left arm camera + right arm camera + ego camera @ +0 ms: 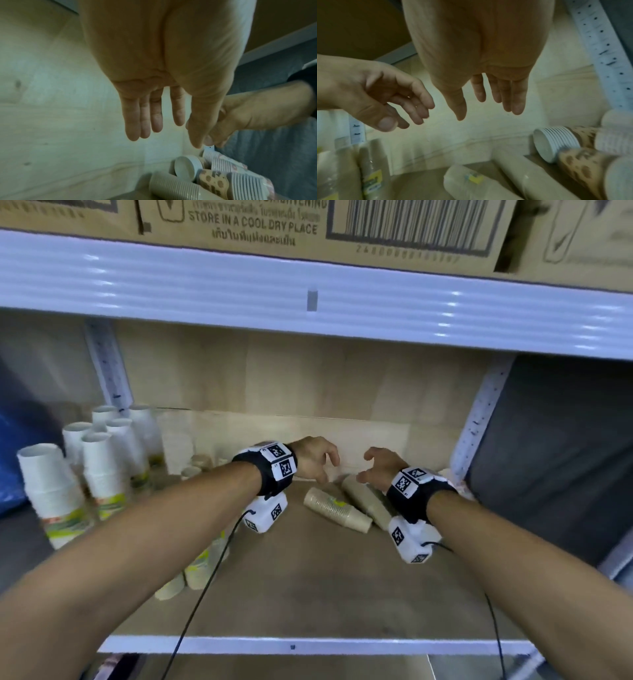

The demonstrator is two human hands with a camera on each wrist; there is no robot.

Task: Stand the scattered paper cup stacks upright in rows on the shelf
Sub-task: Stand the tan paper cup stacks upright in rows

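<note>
Two tan paper cup stacks lie on their sides mid-shelf: one with a yellow label [337, 514] [471, 182] and a longer one [366, 501] [530, 175] to its right. My left hand [329, 470] [171, 135] and right hand [364, 467] [488, 113] hover just above their far ends, facing each other, fingers loose and holding nothing. The wrist views show a brown-patterned stack [556, 144] [188, 169] and a pinkish-white stack [223, 162] lying at the back right. White stacks [99, 460] stand upright at the left.
More stacks [198, 570] lie under my left forearm near the shelf board [308, 594]. The upper shelf's white beam [308, 278] hangs low overhead with cardboard boxes [257, 224] on it. Perforated uprights [479, 419] frame the bay. Tan upright stacks [371, 169] stand at the left.
</note>
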